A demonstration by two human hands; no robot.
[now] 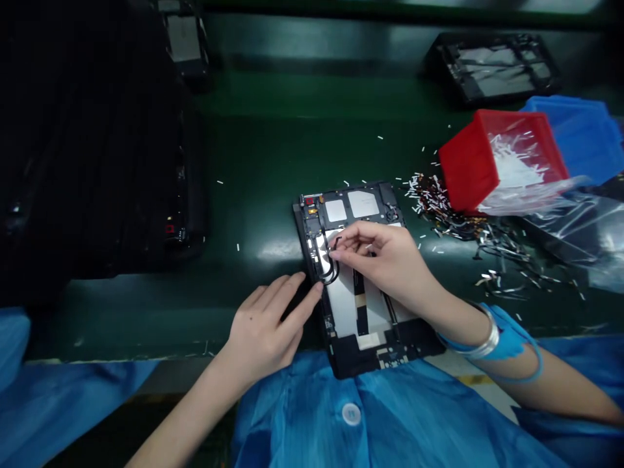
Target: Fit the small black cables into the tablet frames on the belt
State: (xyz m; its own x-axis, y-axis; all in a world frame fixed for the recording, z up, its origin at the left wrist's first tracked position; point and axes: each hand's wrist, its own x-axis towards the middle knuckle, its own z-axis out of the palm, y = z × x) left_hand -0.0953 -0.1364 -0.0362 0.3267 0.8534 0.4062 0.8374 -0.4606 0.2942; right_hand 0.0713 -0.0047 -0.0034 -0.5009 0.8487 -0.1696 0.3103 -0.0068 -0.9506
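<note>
Open device [344, 305]: set at the near edge of the bench [273, 136], squarely in front of the blue clothing [312, 416], metal plates laid bare, its near end reaching just past the lip
Black cable [329, 280]: curved in a loop by the device's left side, and all the attention is drawn here
Right hand [390, 257]: brought over the plates, the grip closed, thumb and forefinger together, the cable apparently clamped near its end
Left hand [266, 325]: nothing clasped, fingers spread apart, the index fingertip placed at the bottom of the loop; whether cable or frame is pressed cannot be told
Cable step: the loop, it seems, is being guided along the device's side, one end steered while the bend is steadied
Cable's next move: a light pinch and a still left fingertip would be called for, so that the loop is not kinked or sprung loose
Red bin [465, 166]: parked well to the right, small white pieces [514, 166] heaped inside, loose cable parts [439, 208] scattered beside it
</note>
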